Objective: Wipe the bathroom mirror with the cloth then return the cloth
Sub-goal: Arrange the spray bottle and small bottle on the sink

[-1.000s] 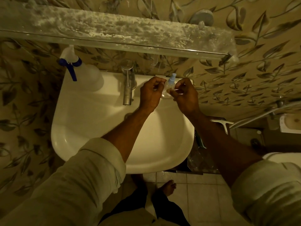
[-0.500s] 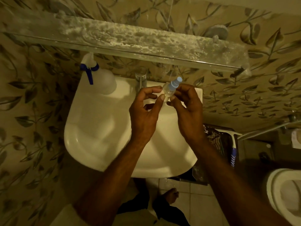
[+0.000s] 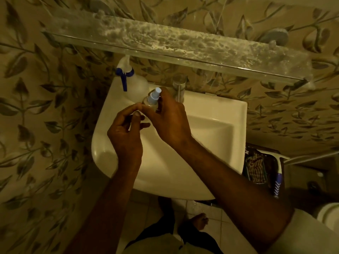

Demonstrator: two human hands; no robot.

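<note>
The right hand [image 3: 168, 118] has its grip closed around a small clear spray bottle [image 3: 152, 99], pale blue nozzle pointing up and away toward the wall; the left hand [image 3: 126, 131] hovers just beside its base, fingers curled but holding nothing. The cloth looks to be the checked fabric [image 3: 255, 166] lying in a dark basket [image 3: 280, 162] to the right of the sink [image 3: 211, 134], well apart from both hands, nearer the right one. A white trigger sprayer [image 3: 132, 79] stands on the sink's back corner
</note>
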